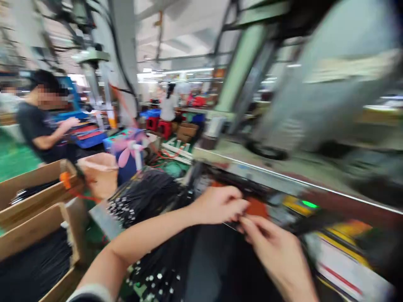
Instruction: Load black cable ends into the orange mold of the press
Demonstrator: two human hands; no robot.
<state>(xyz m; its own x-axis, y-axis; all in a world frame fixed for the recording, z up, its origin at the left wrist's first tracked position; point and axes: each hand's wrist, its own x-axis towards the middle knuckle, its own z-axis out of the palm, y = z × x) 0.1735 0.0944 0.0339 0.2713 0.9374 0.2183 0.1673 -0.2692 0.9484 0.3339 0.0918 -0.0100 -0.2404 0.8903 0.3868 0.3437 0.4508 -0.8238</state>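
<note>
My left hand [220, 204] is closed, its fingertips pinched together just right of the picture's middle. My right hand [270, 241] meets it from the lower right, thumb and fingers also pinched. Whatever lies between the fingertips is too small and blurred to name. Behind the hands is an orange-red surface [257, 208]. A bundle of black cables with silvery ends [145, 195] lies to the left of my left hand. More black strands with pale tips [157, 279] hang below my left forearm.
Cardboard boxes [74, 239] with black strands stand at the left, near a pinkish bin [100, 174]. A machine's metal edge [283, 178] runs above my hands. A yellow device [297, 205] glows green at the right. A person in dark clothes [37, 121] works at the far left.
</note>
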